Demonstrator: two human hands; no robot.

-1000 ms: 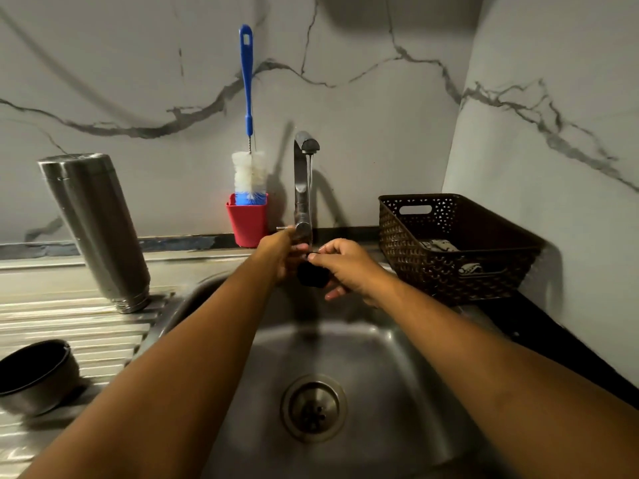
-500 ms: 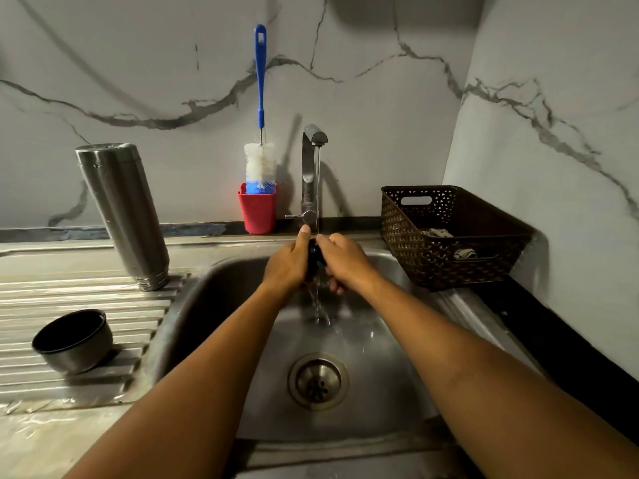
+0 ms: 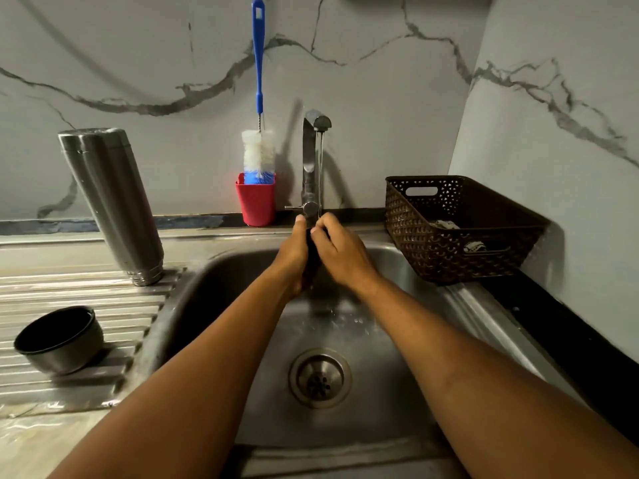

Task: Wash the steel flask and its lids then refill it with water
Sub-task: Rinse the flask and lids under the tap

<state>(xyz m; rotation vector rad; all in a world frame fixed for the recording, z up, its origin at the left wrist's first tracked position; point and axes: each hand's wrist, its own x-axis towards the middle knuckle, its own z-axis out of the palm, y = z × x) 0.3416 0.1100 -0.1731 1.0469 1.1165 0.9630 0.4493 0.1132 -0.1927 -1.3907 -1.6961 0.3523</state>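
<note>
Since a second ago the water has come on and the two hands have closed together: the left hand (image 3: pixel 294 257) and right hand (image 3: pixel 340 257) now press palm to palm round the small black lid (image 3: pixel 313 261), fingers curled over it, thumbs touching its far end. The lid sits over the far part of the sink (image 3: pixel 387 402), right under the thin stream (image 3: pixel 320 167) from the tap (image 3: pixel 308 160). Only a dark strip of it shows between the palms, running near to far. Which way its top faces cannot be told.

To the left, the steel flask (image 3: pixel 110 202) stands mouth down on the ribbed drainboard (image 3: pixel 86 295), long axis upright, with its base leaning a little left in this wide view. Nearer on the left, the steel cup lid (image 3: pixel 58 340) lies tipped on the ribs, its dark opening facing up and left.

A blue-handled bottle brush (image 3: pixel 258 150) stands in a red cup (image 3: pixel 256 205) just left of the tap. A brown woven basket (image 3: pixel 449 257) sits on the right; what is in it is hard to make out.
</note>
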